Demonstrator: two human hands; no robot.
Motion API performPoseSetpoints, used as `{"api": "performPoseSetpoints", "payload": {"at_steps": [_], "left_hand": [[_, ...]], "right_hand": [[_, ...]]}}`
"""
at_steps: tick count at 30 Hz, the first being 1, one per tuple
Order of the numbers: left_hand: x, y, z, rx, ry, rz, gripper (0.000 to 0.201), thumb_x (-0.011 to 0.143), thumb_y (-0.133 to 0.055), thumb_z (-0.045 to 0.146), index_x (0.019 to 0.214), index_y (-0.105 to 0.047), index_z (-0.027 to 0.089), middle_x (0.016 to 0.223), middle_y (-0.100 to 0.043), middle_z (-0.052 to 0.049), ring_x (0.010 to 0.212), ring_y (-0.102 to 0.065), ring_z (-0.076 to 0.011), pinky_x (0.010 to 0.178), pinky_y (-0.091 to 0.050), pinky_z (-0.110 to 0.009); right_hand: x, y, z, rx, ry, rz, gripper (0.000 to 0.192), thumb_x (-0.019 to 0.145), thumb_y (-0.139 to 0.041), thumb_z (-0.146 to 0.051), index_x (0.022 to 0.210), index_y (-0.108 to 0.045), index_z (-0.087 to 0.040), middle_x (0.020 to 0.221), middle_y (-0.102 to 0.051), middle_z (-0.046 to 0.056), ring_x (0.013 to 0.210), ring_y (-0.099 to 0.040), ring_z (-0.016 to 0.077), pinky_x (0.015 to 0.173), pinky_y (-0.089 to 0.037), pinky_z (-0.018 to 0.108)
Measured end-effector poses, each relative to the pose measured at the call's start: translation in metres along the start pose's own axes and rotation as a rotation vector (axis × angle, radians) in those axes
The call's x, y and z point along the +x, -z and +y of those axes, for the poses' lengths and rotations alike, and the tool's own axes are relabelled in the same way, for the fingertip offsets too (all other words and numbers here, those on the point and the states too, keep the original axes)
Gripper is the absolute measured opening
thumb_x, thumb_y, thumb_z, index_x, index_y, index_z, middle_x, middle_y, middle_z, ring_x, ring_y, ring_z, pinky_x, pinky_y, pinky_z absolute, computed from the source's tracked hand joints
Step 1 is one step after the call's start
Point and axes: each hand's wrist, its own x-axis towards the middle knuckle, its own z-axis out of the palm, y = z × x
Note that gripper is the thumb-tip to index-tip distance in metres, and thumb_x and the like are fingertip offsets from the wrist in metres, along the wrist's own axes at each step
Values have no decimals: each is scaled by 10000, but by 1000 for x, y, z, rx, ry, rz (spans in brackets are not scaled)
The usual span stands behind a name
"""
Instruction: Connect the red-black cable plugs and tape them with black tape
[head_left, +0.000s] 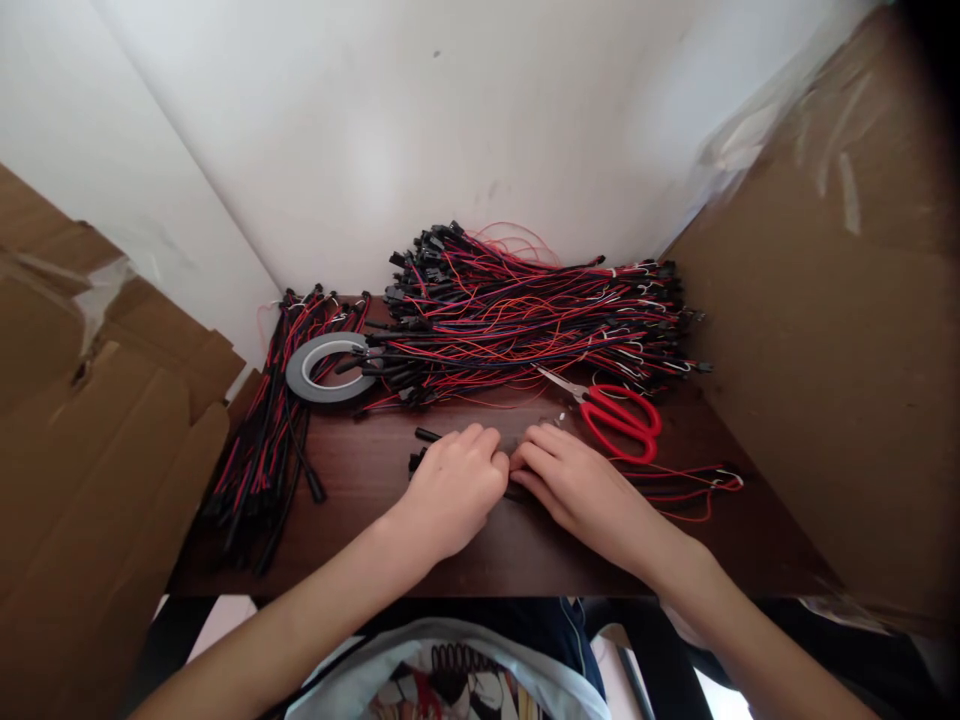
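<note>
A small bundle of black cable ends [421, 448] is pressed onto the dark worktop [525, 550] by the left hand [450, 490], whose fingers are curled down over it. The right hand [577, 485] is laid just beside it, fingertips touching the left; what its bent fingers grasp cannot be told. Red-handled scissors [619, 415] are seen near the right hand. A tape roll [326, 368] and a heap of red and black wires [525, 315] are placed behind.
</note>
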Motion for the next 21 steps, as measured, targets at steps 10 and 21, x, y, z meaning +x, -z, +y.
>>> {"api": "performPoseSetpoints", "payload": {"at_steps": [10, 21], "left_hand": [[-3, -5, -14, -213, 254, 66, 199, 942, -437, 118, 977, -633, 115, 929, -659, -102, 864, -643, -243, 745, -510, -343], [-5, -22, -31, -539, 236, 292, 123, 877, -586, 115, 829, -694, 149, 815, -735, -56, 756, -682, -199, 706, -471, -282]], "right_hand": [[42, 18, 13, 203, 2, -204, 111, 957, -479, -150, 871, -545, -172, 887, -593, 58, 753, -575, 173, 680, -445, 289], [51, 28, 35, 413, -65, -317, 124, 886, -553, -164, 774, -608, -164, 763, -661, 35, 689, -583, 156, 642, -420, 258]]}}
